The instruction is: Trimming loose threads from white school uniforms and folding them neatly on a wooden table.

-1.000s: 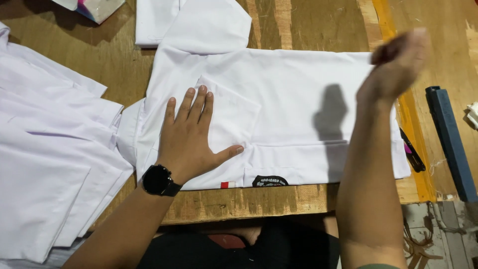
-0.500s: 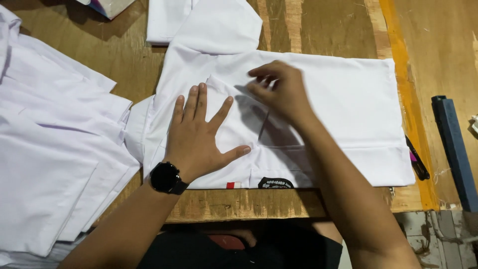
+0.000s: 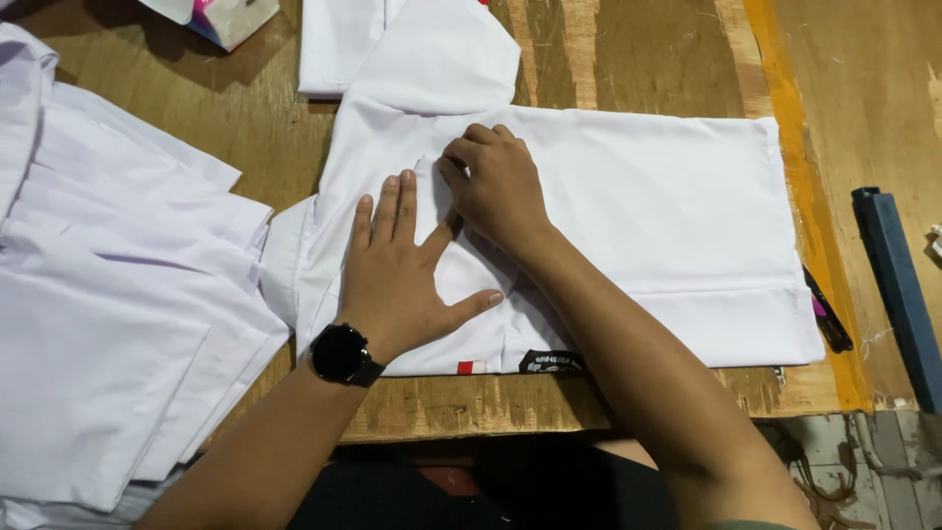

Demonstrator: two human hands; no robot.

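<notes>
— two hands were on the one white garment (image 3: 628, 226), which lay flat across the wooden tabletop (image 3: 628, 59), its lower hem near the front edge.
— what was the left hand (image 3: 397, 280) doing?
— it lay palm down with fingers spread wide, thumb out to the side, pinning the cloth just left of the middle. it gripped nothing. a black wristwatch (image 3: 343, 355) sat on that wrist.
— and the right hand (image 3: 496, 182)?
— it crossed over from the right, forearm slanting up across the cloth, fingers curled under at a fold or flap just above the left hand's fingertips. it seemed to pinch or tuck the fabric, but whether cloth was actually held between the fingers could not be told.
— so which step was that?
— it looked like the pressing and shaping of a fold in the upper left part of the garment. the next move would likely have called for the flat hand to keep the cloth from sliding while the other drew the crease straight.
— anything else nearby?
— a pile of white cloth (image 3: 108, 324) lay to the left, and a dark blue bar (image 3: 898, 294) stood well apart on the right.
</notes>
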